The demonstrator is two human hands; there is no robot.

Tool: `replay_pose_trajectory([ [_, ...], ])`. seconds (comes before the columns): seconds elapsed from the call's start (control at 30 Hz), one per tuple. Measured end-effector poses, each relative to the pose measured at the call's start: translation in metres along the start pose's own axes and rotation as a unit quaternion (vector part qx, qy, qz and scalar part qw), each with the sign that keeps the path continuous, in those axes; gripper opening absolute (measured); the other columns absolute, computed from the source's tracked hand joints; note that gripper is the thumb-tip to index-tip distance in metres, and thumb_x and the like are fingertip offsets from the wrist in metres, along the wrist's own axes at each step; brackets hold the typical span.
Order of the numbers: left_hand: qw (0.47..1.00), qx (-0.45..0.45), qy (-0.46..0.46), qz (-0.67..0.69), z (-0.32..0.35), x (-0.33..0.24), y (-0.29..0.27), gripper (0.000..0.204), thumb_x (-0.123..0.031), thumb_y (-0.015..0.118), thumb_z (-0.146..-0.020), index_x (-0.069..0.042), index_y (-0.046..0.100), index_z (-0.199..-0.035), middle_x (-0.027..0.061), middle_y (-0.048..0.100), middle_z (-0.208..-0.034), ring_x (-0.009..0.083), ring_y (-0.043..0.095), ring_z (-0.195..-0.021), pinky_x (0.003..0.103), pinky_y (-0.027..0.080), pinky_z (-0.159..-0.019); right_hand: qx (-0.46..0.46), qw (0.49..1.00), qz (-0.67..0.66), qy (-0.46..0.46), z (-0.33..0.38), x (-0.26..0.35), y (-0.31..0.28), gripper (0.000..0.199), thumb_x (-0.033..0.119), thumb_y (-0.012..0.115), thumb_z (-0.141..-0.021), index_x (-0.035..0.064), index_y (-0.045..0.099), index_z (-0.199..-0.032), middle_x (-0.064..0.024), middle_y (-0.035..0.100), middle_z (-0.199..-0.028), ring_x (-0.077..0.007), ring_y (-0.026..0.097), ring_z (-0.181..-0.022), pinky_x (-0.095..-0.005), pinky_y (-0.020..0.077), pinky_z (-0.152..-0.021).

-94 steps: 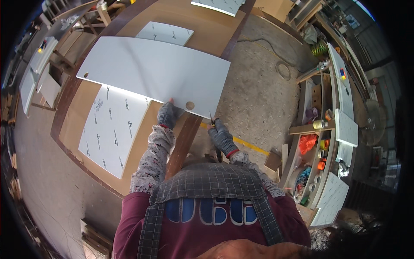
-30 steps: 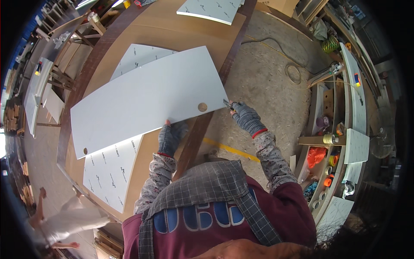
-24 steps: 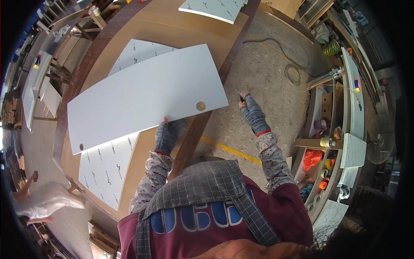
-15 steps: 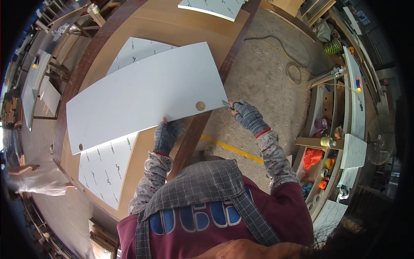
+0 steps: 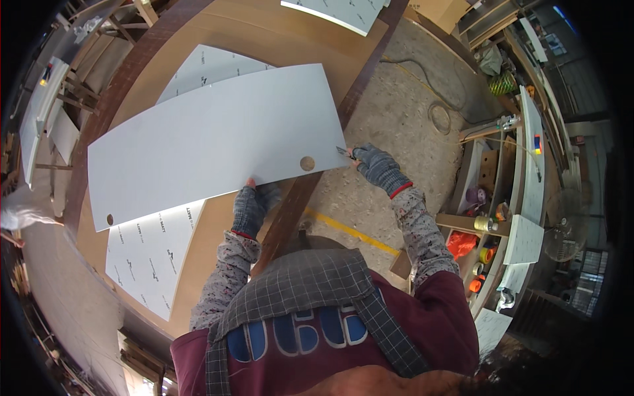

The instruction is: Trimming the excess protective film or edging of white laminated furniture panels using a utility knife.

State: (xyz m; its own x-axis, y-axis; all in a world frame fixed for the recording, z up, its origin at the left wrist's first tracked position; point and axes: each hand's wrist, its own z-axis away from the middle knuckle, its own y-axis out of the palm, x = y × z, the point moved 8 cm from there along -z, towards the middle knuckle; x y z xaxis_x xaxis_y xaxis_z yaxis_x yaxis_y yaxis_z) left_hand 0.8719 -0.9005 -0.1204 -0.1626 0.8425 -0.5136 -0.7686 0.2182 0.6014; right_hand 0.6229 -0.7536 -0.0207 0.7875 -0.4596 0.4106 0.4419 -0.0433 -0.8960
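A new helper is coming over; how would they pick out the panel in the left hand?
Find the big brown-edged table. Over it, the gloved left hand holds the near edge of a long white panel. Unlike the printed panels around it, its upper face is plain, with a round brown spot toward each near corner.

Gloved hands apart, a person reaches forward with both arms, the right hand farther ahead than the left.

The left forearm (image 5: pixel 221 277) angles forward and slightly inward to a nearly straight wrist (image 5: pixel 245 233); the left hand (image 5: pixel 251 208) points ahead, bare thumb (image 5: pixel 251 182) extended, its other fingers blurred and partly hidden. From a bent elbow, the right forearm (image 5: pixel 422 231) slants inward, and the right hand (image 5: pixel 382 169) turns toward the person's left, back of the hand upward, bare-tipped fingers (image 5: pixel 355 163) curled in a grip.
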Motion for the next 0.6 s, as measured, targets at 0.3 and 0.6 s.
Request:
replay_pose_trajectory([
  [0.3,1.0,-0.005,0.011,0.009,0.008,0.004,-0.004,0.045,-0.034,0.053,-0.083,0.004,0.046,-0.107,0.0187,0.06,-0.087,0.0296,0.061,-0.072,0.039,0.052,-0.064,-0.006,0.998,-0.021,-0.063,-0.127,-0.039,-0.009,0.032,0.025,0.057,-0.079,0.0146,0.055,-0.11,-0.0136,0.053,-0.102,-0.0295,0.052,-0.094,-0.0372,0.0419,-0.081],
  [0.6,0.993,-0.105,0.03,-0.046,0.031,-0.008,-0.007,0.054,-0.041,0.052,-0.082,0.006,0.045,-0.108,0.0203,0.06,-0.09,0.0306,0.061,-0.076,0.037,0.052,-0.063,0.007,0.994,0.07,-0.086,-0.24,-0.04,-0.044,0.036,0.029,0.051,-0.082,0.01,0.051,-0.113,-0.0175,0.051,-0.111,-0.0325,0.048,-0.103,-0.0388,0.0381,-0.089],
])
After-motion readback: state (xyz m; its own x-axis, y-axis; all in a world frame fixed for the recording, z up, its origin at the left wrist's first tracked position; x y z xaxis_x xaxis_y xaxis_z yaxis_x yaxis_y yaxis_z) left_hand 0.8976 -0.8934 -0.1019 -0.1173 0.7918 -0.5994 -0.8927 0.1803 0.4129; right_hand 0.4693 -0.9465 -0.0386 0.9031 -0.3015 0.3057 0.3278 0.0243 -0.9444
